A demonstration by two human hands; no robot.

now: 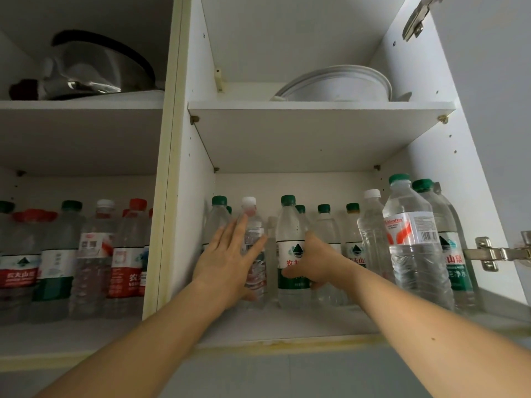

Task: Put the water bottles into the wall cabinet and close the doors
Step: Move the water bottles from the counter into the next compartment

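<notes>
At mid-frame, on the wall cabinet's [324, 326] lower right shelf, the left hand [227, 262] lies flat with straight fingers against a white-capped bottle [254, 225] while the right hand [319, 262] grips a green-labelled bottle [290, 242] standing among other water bottles [413, 242].

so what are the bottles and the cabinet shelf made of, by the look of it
The green-capped bottle looks like thin clear plastic: see-through, ribbed, with a glossy printed label. The shelf seems white laminated board, matte and smooth, resting on small metal pegs; its core cannot be seen.
</notes>
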